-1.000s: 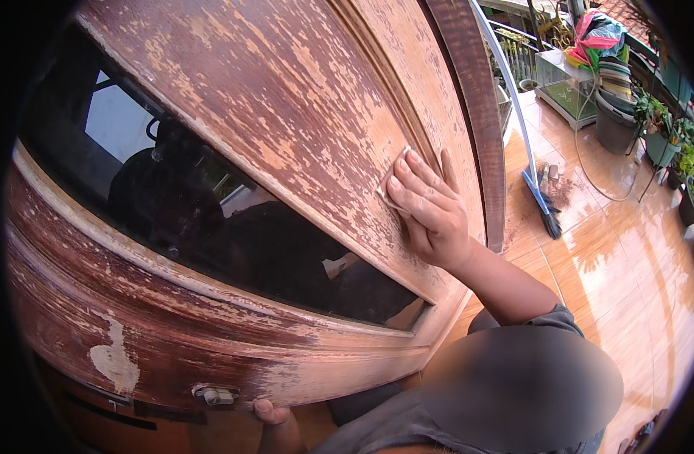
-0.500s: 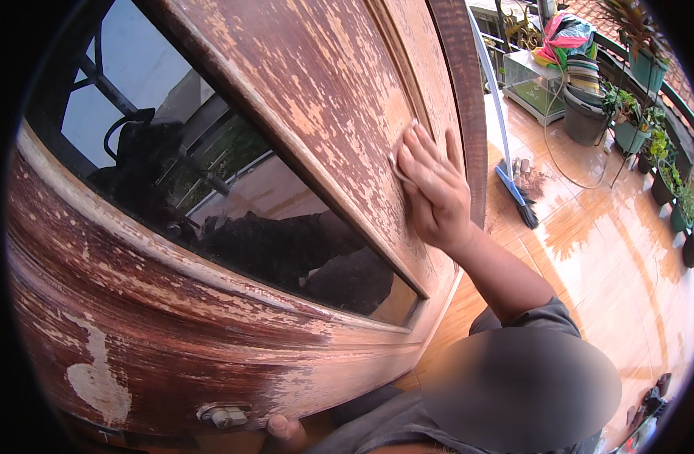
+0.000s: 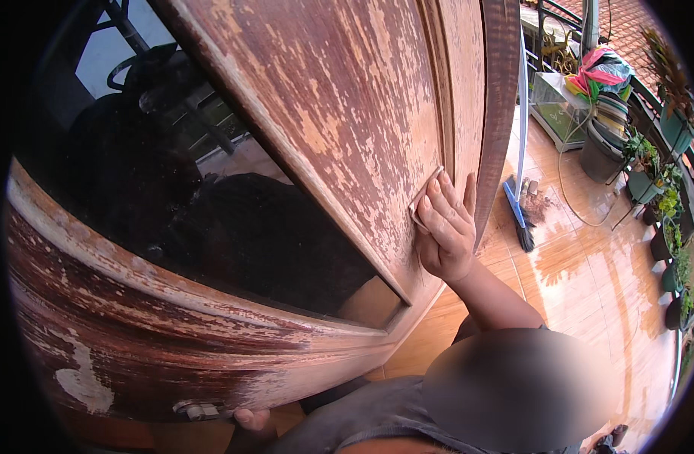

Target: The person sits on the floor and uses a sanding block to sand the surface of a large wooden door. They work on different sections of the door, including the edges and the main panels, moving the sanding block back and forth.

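A wooden door (image 3: 328, 98) with patchy, worn brown finish and a dark glass pane (image 3: 211, 227) fills the left and middle. My right hand (image 3: 447, 234) lies against its bare-looking panel beside the raised moulding. Under those fingers is a thin folded sheet, apparently sandpaper (image 3: 417, 214), pressed to the wood; most of it is hidden. Pale dust coats the fingers. At the door's lower edge my left hand (image 3: 252, 418) is closed round the edge beside a metal latch (image 3: 198, 410); only the thumb side shows, the other fingers being hidden.
A blue broom (image 3: 518, 204) leans by the dark door frame (image 3: 501, 113), near a small pile of debris (image 3: 538, 206). Further right stand a glass tank (image 3: 557, 113), a grey bucket (image 3: 603, 155) and several potted plants (image 3: 669, 227) along a railing. A hose (image 3: 566, 189) curves across wet tiles.
My right hand has slid down the panel with the sheet, toward the pane's lower corner. The whole view has shifted a little. My left hand stays at the door edge by the latch.
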Motion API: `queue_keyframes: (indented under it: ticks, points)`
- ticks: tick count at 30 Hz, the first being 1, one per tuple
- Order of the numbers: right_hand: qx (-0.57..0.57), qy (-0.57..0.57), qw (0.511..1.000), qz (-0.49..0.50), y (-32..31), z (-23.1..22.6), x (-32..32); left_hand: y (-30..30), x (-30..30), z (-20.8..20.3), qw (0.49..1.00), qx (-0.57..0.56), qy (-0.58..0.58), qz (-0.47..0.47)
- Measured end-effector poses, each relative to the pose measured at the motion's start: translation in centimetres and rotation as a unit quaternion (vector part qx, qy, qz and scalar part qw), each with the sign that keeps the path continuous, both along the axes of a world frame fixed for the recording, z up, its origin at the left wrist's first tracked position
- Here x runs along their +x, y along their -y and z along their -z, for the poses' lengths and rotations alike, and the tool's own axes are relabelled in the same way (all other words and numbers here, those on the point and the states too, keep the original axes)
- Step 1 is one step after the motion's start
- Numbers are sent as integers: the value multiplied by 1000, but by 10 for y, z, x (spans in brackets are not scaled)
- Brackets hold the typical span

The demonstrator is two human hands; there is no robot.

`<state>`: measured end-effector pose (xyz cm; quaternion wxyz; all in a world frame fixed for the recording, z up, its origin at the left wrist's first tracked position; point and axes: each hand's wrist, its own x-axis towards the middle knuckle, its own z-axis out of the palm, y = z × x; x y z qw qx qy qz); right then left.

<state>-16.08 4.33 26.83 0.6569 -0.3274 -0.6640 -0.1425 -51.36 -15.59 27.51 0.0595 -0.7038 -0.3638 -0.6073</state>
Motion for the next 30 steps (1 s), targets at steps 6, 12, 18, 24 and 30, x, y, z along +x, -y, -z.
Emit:
queue_keyframes:
  ticks: [6, 12, 18, 24, 30]
  points:
    - [89, 18, 995, -34, -65, -108, 11, 10, 26, -27, 978, 82, -44, -187]
    - [39, 34, 990, -130, -20, -26, 11, 19, 93, -58, 865, 312, -92, -381]
    - [-35, 106, 990, -85, -45, -121, 23, -67, 193, -68, 985, 55, -157, -50]
    - [15, 54, 991, -121, -42, -94, 12, -131, 221, -49, 992, 63, -111, 4]
    - [-2, 69, 988, -136, -10, -1, 20, -146, 227, -33, 987, 133, -69, 57]
